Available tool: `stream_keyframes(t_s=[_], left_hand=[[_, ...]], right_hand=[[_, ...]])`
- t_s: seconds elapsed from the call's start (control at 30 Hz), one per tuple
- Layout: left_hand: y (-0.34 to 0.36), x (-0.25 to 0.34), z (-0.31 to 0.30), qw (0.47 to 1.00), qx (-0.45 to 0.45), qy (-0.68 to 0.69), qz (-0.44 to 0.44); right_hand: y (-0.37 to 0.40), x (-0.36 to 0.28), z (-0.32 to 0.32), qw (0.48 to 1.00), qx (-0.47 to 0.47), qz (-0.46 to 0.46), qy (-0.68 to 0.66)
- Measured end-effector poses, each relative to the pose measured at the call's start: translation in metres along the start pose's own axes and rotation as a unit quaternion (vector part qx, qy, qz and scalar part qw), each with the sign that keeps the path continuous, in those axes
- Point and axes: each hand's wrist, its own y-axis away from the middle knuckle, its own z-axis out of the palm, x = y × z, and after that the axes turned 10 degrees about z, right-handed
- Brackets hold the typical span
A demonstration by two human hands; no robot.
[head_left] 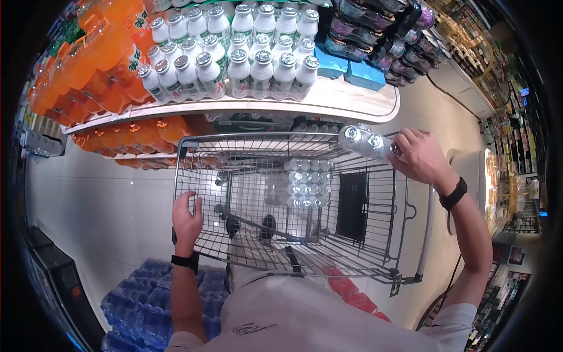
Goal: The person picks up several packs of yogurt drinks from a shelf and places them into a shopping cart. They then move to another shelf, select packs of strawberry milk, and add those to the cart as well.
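Currently, our right hand [419, 155] grips the bottle pack [363, 142] by the edge of the cart [353, 205], where moving it calls for clearance, while our left hand [187, 218] lies open nearby.

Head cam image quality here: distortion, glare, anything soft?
Head view: strong fisheye, shelf edge bowed, corners black; glare spots on the floor and foil caps; white bottles bright; right hand fairly clear; far-right shelves small and smeared, labels unreadable.
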Motion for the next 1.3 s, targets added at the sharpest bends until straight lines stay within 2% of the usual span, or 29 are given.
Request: stream_keyframes(t_s=[0.17, 0.27, 0.37, 0.47, 0.53, 0.6, 0.63, 0.67, 0.77, 0.87, 0.93, 1.0, 1.03, 1.07, 1.1, 1.13, 1.17, 1.27, 1.3], left_hand=[[0.016, -0.087, -0.011, 0.991, 0.059, -0.087, -0.081], [0.031, -0.12, 0.001, 0.978, -0.011, -0.097, -0.186], [0.038, -0.117, 0.007, 0.981, -0.069, 0.017, -0.179], [0.039, -0.122, 0.02, 0.987, -0.086, 0.029, -0.13], [0.039, -0.116, 0.024, 0.984, -0.069, -0.04, -0.161], [0.036, -0.108, 0.032, 0.974, -0.047, -0.11, -0.192], [0.036, -0.106, 0.03, 0.969, -0.056, -0.12, -0.209], [0.035, -0.103, 0.029, 0.97, -0.052, -0.114, -0.207], [0.033, -0.097, 0.026, 0.972, -0.046, -0.108, -0.202], [0.029, -0.096, 0.027, 0.968, -0.064, -0.104, -0.221], [0.026, -0.093, 0.026, 0.965, -0.066, -0.112, -0.226], [0.026, -0.092, 0.027, 0.963, -0.067, -0.116, -0.235], [0.025, -0.09, 0.026, 0.962, -0.066, -0.119, -0.235], [0.024, -0.087, 0.025, 0.962, -0.066, -0.123, -0.235], [0.024, -0.086, 0.024, 0.962, -0.067, -0.128, -0.233], [0.024, -0.088, 0.025, 0.963, -0.061, -0.127, -0.228], [0.025, -0.091, 0.026, 0.965, -0.056, -0.127, -0.223], [0.026, -0.101, 0.028, 0.967, -0.053, -0.114, -0.222], [0.025, -0.097, 0.028, 0.967, -0.054, -0.107, -0.225]], right_hand=[[0.051, -0.059, 0.039, 0.992, -0.065, -0.036, -0.099], [0.069, -0.105, 0.096, 0.981, -0.126, -0.064, -0.132], [0.078, -0.149, 0.181, 0.96, -0.186, -0.072, -0.194], [0.079, -0.188, 0.252, 0.953, -0.226, -0.082, -0.184], [0.08, -0.208, 0.303, 0.943, -0.258, -0.039, -0.205], [0.082, -0.217, 0.341, 0.95, -0.241, -0.01, -0.196], [0.087, -0.224, 0.386, 0.954, -0.236, 0.026, -0.182], [0.089, -0.225, 0.382, 0.947, -0.265, 0.059, -0.173], [0.104, -0.231, 0.411, 0.932, -0.241, 0.212, -0.169], [0.111, -0.243, 0.42, 0.952, -0.199, 0.22, -0.08], [0.109, -0.256, 0.41, 0.881, -0.24, 0.359, -0.192], [0.104, -0.265, 0.403, 0.781, -0.267, 0.481, -0.296], [0.11, -0.264, 0.422, 0.768, -0.297, 0.465, -0.326], [0.121, -0.264, 0.457, 0.733, -0.322, 0.43, -0.418], [0.124, -0.265, 0.465, 0.688, -0.343, 0.39, -0.506], [0.123, -0.272, 0.473, 0.445, -0.339, 0.47, -0.683], [0.121, -0.28, 0.482, 0.167, -0.288, 0.555, -0.762], [0.109, -0.275, 0.451, 0.004, -0.155, 0.55, -0.82], [0.099, -0.271, 0.444, -0.047, -0.119, 0.589, -0.798]])
